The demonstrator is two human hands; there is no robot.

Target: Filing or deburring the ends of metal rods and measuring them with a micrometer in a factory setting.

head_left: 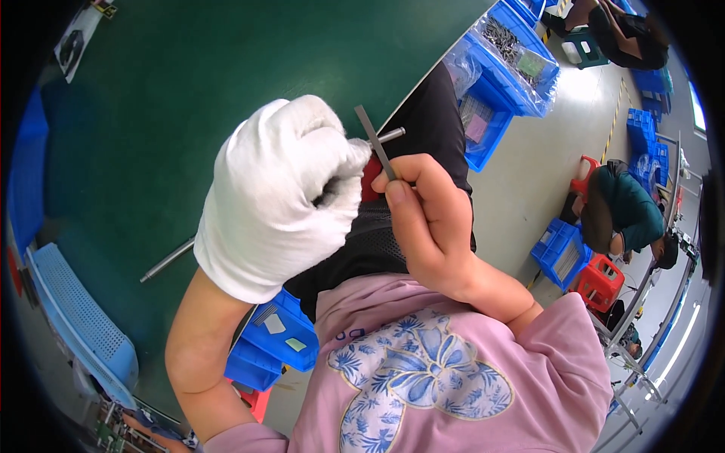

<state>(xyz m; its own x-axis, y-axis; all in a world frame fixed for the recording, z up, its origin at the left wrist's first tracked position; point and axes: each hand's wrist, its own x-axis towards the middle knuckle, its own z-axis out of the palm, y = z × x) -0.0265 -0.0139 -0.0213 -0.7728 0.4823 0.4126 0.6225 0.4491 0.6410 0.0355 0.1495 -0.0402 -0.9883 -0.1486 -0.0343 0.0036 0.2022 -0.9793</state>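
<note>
A metal rod (393, 135) lies in the gloved left hand (281, 196), its tip jutting toward 2 o'clock; what looks like its other end emerges past the wrist toward 8 o'clock, over the green table (181, 60). The left fingers are curled around it, so that hand is nearer. A flat grey strip (365, 121), pinched in the bare right hand (438, 223), points to 11 o'clock and crosses the rod near its tip; contact cannot be told. The hands are apart. Farther out, blue bins (491, 128) sit toward 1 o'clock, a pale blue basket (91, 321) toward 8.

Factory workshop, blue parts bins (495, 102)
</note>
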